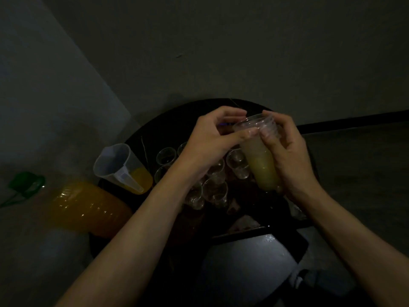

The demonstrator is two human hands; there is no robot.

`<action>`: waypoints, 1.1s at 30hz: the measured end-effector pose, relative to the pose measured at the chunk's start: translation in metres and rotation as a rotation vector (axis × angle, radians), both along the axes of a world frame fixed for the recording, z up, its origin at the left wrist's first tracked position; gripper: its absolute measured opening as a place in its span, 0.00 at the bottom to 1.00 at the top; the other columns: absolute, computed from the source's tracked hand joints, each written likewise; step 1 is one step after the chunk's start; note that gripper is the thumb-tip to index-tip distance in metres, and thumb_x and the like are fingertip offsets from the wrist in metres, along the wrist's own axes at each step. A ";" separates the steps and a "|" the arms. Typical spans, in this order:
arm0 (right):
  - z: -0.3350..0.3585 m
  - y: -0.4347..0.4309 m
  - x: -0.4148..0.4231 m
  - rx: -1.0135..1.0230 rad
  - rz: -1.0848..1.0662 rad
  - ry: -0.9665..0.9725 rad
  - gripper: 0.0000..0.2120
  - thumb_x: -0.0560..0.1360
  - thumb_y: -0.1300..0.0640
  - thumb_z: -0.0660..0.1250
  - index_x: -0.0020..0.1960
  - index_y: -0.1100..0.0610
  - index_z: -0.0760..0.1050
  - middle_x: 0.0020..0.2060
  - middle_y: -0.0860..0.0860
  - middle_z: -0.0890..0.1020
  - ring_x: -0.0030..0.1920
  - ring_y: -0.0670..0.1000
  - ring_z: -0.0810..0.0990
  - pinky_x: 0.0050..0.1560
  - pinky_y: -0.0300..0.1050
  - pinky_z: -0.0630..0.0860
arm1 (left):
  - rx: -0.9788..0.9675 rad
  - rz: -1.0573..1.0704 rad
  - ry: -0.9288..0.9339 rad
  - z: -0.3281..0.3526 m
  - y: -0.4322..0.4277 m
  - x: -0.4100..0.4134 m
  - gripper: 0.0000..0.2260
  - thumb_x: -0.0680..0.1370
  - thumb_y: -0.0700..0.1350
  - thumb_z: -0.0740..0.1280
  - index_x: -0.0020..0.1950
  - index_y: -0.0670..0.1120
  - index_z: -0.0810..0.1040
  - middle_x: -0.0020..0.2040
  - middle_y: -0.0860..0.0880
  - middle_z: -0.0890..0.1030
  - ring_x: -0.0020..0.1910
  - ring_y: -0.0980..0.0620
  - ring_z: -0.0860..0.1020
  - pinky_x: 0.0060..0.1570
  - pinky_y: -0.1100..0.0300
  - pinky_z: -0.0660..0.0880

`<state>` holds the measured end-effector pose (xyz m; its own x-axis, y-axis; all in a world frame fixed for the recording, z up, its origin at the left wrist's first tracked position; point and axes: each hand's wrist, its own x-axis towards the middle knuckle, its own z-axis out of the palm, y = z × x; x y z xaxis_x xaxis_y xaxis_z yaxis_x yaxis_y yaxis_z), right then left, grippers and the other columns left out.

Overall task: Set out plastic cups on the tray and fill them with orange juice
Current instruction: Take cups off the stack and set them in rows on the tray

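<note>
My right hand (287, 151) grips a stack of clear plastic cups (259, 151), tilted, above the dark tray (247, 220). The stack looks yellowish in its lower half. My left hand (208, 140) pinches the rim of the top cup in the stack with thumb and fingers. Below my hands several empty clear cups (215, 191) stand upright on the tray, close together. A clear plastic jug (124, 167) with a little orange juice at its bottom stands left of the cups. A large bottle of orange juice (88, 207) with a green cap (26, 182) lies further left.
The tray sits on a round dark table (155, 129) against a grey wall. A dark chair seat (250, 262) is in front of the table, near my body. The scene is dim, and the tray's right part is hidden by my right arm.
</note>
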<state>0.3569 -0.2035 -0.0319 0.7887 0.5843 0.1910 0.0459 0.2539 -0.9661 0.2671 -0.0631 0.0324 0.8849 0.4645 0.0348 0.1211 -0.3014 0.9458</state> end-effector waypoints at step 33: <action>-0.004 -0.033 0.052 -0.071 -0.188 0.149 0.16 0.79 0.43 0.65 0.64 0.46 0.76 0.56 0.46 0.80 0.51 0.43 0.82 0.46 0.45 0.77 | 0.630 0.000 0.105 -0.044 0.003 -0.030 0.25 0.68 0.56 0.75 0.62 0.50 0.77 0.57 0.55 0.78 0.56 0.60 0.77 0.57 0.62 0.76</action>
